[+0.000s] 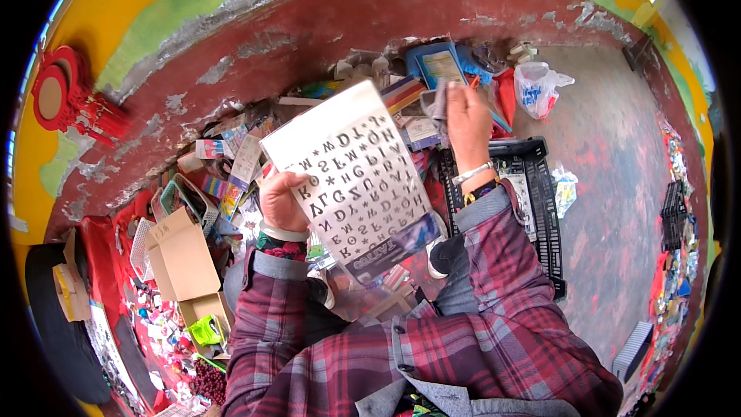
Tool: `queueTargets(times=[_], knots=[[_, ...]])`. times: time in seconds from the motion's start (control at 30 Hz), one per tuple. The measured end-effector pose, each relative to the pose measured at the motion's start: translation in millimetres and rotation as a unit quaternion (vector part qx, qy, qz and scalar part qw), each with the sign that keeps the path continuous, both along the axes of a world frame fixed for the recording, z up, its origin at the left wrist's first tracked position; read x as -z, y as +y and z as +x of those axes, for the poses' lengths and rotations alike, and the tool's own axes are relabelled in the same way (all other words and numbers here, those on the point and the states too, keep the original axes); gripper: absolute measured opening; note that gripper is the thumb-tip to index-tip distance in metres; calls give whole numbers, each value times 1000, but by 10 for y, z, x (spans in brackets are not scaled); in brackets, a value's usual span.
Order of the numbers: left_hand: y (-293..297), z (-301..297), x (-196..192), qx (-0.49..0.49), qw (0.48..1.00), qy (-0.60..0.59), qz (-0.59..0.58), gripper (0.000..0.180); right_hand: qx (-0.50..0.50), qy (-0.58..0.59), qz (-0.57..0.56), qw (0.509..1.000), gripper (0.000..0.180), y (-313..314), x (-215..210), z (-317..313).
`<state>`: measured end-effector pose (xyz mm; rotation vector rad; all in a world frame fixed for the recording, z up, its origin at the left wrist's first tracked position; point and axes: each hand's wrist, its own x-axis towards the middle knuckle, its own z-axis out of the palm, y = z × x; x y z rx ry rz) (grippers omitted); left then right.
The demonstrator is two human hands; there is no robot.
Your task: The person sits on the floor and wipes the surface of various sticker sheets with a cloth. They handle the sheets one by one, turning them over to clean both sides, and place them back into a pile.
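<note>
White sheet point(363, 185) with rows of black capital letters, some parted by asterisks; the letters do not stand upright to the viewer. The rows fill the sheet between a blank strip along its far edge and a dark band point(392, 249) along its near edge, which carries a line of pale lettering. On the floor point(610, 154), near its far edge by the wall, a white plastic bag point(539, 90) bears blue print. Paler slips point(247, 158) in the heap carry print too small to read.

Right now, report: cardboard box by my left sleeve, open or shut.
Open: the cardboard box has its lid raised, a green item showing inside.
</note>
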<state>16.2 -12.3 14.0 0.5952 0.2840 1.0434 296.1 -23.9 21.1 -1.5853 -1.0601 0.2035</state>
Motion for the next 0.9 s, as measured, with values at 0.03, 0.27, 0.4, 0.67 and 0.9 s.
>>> queueTargets(times=[0.03, 0.27, 0.4, 0.67, 0.9], knots=[[33, -43, 31, 8, 1000, -15, -16, 65, 1, -3, 38, 999, 32, -18, -87, -75], [-117, 433, 79, -19, 993, -90, -69, 50, -233, -191, 129, 945, 41, -244, 93, -1068], [-171, 397, 211, -9, 985, -107, -136, 49, -251, -300, 67, 918, 46, -302, 153, -1308], [-184, 348, 176, 92, 981, -123, -115, 48, -165, -131, 52, 976, 43, 3, 242, -944], [-129, 334, 214, 70, 963, -224, -133, 46, -275, -278, 85, 916, 45, -310, 179, -1298]])
